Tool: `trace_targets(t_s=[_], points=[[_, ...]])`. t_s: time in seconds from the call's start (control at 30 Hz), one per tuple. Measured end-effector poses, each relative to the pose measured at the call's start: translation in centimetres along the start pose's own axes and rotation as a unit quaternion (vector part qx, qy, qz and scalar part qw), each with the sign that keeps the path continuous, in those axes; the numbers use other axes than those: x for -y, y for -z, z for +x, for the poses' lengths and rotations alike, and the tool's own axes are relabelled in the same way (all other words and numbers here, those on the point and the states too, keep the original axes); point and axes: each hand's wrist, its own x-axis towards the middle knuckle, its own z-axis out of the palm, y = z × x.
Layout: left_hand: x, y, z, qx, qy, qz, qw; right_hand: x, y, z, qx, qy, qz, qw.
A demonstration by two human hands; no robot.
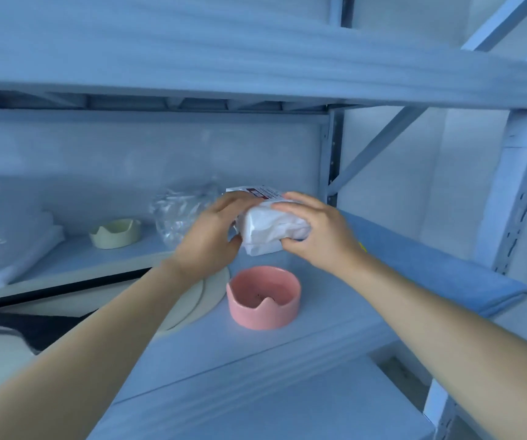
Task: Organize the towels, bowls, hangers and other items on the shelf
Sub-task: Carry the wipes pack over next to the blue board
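Observation:
A white plastic-wrapped packet [271, 230] with a red label hangs above the middle shelf [303, 341]. My left hand [214, 236] grips its left side and my right hand [316, 233] grips its right side, fingers curled over the top. Just below them a pink bowl [263, 296] with a notched rim stands on the shelf. A pale green notched bowl [116, 233] sits farther back on the left. A folded blue towel [439, 268] lies along the shelf's right end.
A crumpled clear plastic bag [179, 214] sits behind my left hand. White folded towels [8, 233] are stacked at the far left. Cream plates [205, 296] lie left of the pink bowl. The upper shelf [255, 74] overhangs; metal uprights [522, 192] stand at the right.

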Motion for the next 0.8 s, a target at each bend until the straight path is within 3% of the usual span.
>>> trace_targets(t_s=[0.17,0.3,0.4,0.5,0.63,0.8], points=[[3.7,-3.8,3.3,0.005,0.027,-0.071,0.997,-4.4,-1.3,3.1,0.002,-0.025,-0.013,1.000],[6.2,-5.4,4.5,0.066,0.084,-0.159,0.982,-7.1,-3.0,4.9,0.026,-0.028,-0.019,0.999],[7.4,-6.3,5.1,0.062,0.128,-0.180,0.973,-8.5,-4.3,6.6,0.044,-0.014,-0.020,0.999],[8.6,-7.2,6.4,0.021,0.147,-0.113,0.982,-9.7,-5.6,8.4,0.055,0.000,-0.022,0.998],[10.5,-8.2,7.5,0.027,0.164,-0.031,0.986,-11.5,-7.5,10.0,0.076,-0.025,0.012,0.997],[12.0,-10.9,5.6,0.139,0.169,0.063,0.974,-14.0,-9.0,9.7,0.244,-0.025,-0.011,0.969]])
